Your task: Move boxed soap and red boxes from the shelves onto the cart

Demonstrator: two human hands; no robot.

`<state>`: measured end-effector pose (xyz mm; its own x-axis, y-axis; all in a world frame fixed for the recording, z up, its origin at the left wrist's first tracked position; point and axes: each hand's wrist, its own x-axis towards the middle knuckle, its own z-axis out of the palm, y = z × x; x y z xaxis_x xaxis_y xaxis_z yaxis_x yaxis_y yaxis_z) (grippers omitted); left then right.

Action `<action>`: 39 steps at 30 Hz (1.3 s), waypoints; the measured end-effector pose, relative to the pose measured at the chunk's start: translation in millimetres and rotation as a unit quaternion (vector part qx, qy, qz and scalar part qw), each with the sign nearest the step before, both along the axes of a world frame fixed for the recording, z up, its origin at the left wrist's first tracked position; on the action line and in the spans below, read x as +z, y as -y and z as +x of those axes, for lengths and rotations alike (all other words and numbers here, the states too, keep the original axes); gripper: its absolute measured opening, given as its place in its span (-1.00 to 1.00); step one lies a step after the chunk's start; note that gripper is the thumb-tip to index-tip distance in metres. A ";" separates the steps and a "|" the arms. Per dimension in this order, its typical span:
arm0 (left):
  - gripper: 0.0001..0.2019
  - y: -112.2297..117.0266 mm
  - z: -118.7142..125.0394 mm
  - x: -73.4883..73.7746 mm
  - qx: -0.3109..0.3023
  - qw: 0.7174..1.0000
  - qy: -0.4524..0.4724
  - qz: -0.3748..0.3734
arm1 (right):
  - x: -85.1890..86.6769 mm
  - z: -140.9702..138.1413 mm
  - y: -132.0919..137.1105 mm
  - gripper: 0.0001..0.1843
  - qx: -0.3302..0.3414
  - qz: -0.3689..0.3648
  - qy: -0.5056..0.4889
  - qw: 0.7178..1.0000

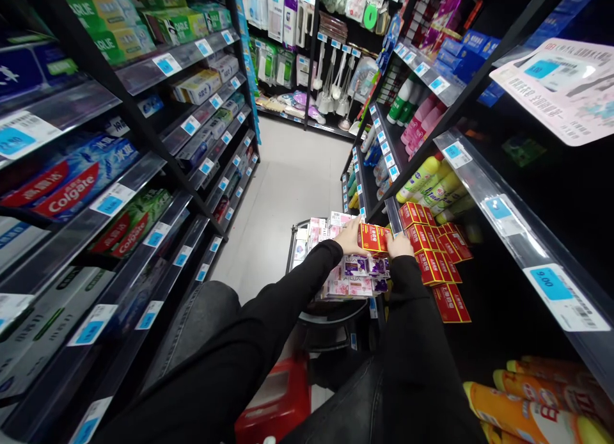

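Between my two hands are small red boxes with yellow lettering (371,237), held over a dark cart (293,242). My left hand (350,237) has its fingers closed on the left end of the boxes. On their right end, by the shelf edge, my right hand (400,245) is closed too. Below them the cart carries stacked pink and white packs (330,284) and purple packs (357,265). Just right of my right hand, matching red boxes (425,239) stand in stacks on the lower shelf.
Toothpaste boxes (71,188) fill the left shelves. Yellow bottles (426,182) stand beyond the red stacks, and orange bottles (537,399) lie at lower right. A pink sign (566,89) juts from the right shelf. A red stool-like object (278,399) is below me. Grey floor (297,156) runs ahead.
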<state>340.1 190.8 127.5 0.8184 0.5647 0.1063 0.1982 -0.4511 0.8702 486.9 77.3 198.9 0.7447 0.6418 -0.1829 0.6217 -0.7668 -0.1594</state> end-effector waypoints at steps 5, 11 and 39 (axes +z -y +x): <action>0.11 31.2 -58.9 14.9 0.086 0.995 0.055 0.004 | 23.3 -7.5 101.5 -0.46 -0.096 0.147 0.210 0.962; -0.49 129.5 -152.9 5.0 0.166 0.974 0.135 -0.070 | 2.7 19.3 208.1 -0.38 -0.252 0.070 0.141 0.955; -0.18 189.1 -146.4 72.3 0.018 0.875 0.243 -0.418 | 88.1 -98.4 140.7 -0.40 0.437 0.105 -0.127 0.884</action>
